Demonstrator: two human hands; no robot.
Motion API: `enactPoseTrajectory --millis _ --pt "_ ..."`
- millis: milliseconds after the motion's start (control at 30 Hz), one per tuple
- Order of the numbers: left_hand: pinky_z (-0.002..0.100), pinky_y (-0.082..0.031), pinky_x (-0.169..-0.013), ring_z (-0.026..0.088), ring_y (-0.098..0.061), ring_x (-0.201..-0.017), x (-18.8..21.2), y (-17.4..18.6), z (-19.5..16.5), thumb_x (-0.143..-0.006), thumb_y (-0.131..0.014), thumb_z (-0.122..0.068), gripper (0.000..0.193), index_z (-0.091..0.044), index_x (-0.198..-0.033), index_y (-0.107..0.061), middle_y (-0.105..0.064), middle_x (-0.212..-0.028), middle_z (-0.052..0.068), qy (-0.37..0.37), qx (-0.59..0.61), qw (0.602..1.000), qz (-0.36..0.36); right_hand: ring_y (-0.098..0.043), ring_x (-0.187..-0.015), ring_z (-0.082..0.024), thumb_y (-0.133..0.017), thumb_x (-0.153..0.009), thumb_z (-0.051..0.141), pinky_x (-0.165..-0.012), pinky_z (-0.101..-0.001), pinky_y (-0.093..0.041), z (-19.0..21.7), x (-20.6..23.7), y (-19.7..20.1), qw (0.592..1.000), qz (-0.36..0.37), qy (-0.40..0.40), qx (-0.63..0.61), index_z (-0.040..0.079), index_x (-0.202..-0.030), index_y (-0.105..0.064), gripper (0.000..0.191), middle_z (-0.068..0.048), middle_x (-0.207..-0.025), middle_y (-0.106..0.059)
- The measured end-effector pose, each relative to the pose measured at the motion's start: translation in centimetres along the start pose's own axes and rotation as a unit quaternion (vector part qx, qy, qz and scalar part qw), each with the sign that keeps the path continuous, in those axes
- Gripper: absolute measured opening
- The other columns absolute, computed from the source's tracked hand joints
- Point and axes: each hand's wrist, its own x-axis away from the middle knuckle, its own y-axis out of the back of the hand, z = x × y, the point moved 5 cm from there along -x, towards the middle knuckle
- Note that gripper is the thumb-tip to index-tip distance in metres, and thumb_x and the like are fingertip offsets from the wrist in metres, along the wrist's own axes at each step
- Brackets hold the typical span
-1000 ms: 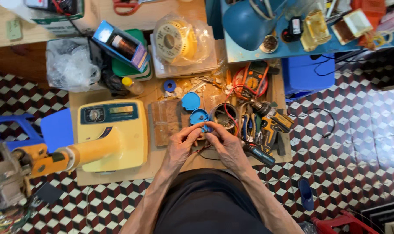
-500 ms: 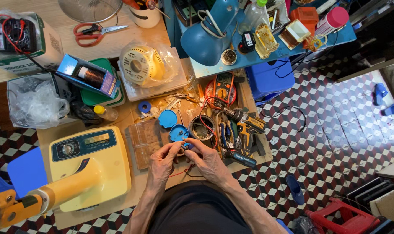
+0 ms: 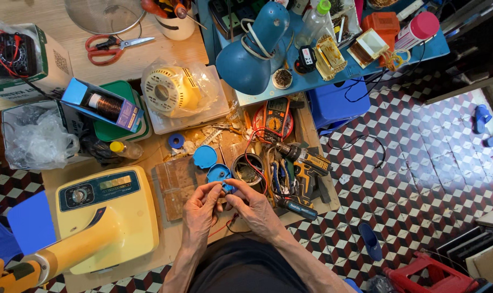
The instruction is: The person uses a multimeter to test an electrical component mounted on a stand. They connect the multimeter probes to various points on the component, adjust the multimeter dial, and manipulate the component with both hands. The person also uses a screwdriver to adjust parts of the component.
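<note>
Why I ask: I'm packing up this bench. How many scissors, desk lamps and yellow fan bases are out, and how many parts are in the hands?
Red-handled scissors: 1
Blue desk lamp: 1
Yellow fan base: 1
Small blue part, pinched by left hand and right hand: 1
Total: 4

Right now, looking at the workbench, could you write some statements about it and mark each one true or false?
1. Both hands, left hand and right hand, pinch a small blue part. True.
2. The scissors have blue handles. False: they are red.
3. The cordless drill lies right of the hands. True.
4. The desk lamp is yellow. False: it is blue.
5. The yellow fan base lies left of the hands. True.
</note>
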Motion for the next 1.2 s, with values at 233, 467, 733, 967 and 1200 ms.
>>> enactPoseTrajectory --millis 233,467,733,967,1200 --pt "0.018 -0.043 -0.042 0.005 -0.062 -0.064 -1.0 -1.2 0.3 -0.096 -0.068 -0.023 0.029 0.000 -0.115 -0.070 -0.071 -0.086 0.003 -0.010 0.010 1.000 -0.017 -0.056 -0.075 -0.006 -0.062 -0.101 0.016 -0.067 -0.0238 -0.050 -0.3 -2.1 1.6 0.999 0.042 0.031 0.002 0.008 -0.146 -0.054 0.046 0.002 -0.082 -0.060" --pt "0.017 -0.045 -0.043 0.006 -0.063 -0.064 -1.2 -1.9 0.5 -0.097 -0.066 -0.024 0.029 -0.002 -0.114 -0.070 -0.069 -0.082 0.005 0.015 0.057 0.998 -0.008 -0.060 -0.079 -0.006 -0.061 -0.102 0.015 -0.072 -0.0242 -0.053 -0.1 -2.2 2.4 0.997 0.054 0.046 0.007 0.009 -0.147 -0.052 0.046 0.002 -0.084 -0.064" --pt "0.018 -0.043 -0.044 0.005 -0.062 -0.066 -0.5 -1.4 -0.4 -0.095 -0.067 -0.025 0.026 -0.004 -0.108 -0.071 -0.073 -0.088 0.001 0.015 0.032 0.999 -0.009 -0.059 -0.078 -0.006 -0.062 -0.102 0.016 -0.071 -0.0252 -0.052 -0.1 -1.7 1.8 0.998 0.059 0.039 -0.003 0.007 -0.148 -0.051 0.048 0.001 -0.084 -0.064" --pt "0.016 -0.036 -0.042 0.002 -0.054 -0.058 -0.2 -0.4 -0.2 -0.095 -0.069 -0.027 0.025 -0.005 -0.106 -0.072 -0.068 -0.078 0.000 0.000 0.031 0.999 -0.030 -0.060 -0.077 -0.009 -0.062 -0.100 0.022 -0.069 -0.0280 -0.053 0.1 -1.4 1.1 0.998 0.057 0.009 0.016 0.007 -0.147 -0.052 0.050 -0.002 -0.087 -0.066" --pt "0.016 -0.033 -0.039 0.001 -0.049 -0.051 0.1 1.1 -0.5 -0.094 -0.070 -0.027 0.025 -0.005 -0.106 -0.072 -0.065 -0.071 0.000 -0.005 0.013 0.998 -0.056 -0.067 -0.087 -0.008 -0.063 -0.100 0.024 -0.078 -0.0255 -0.058 -0.2 -1.1 2.6 0.997 -0.064 0.016 -0.030 0.004 -0.125 -0.064 0.032 -0.002 -0.096 -0.071"
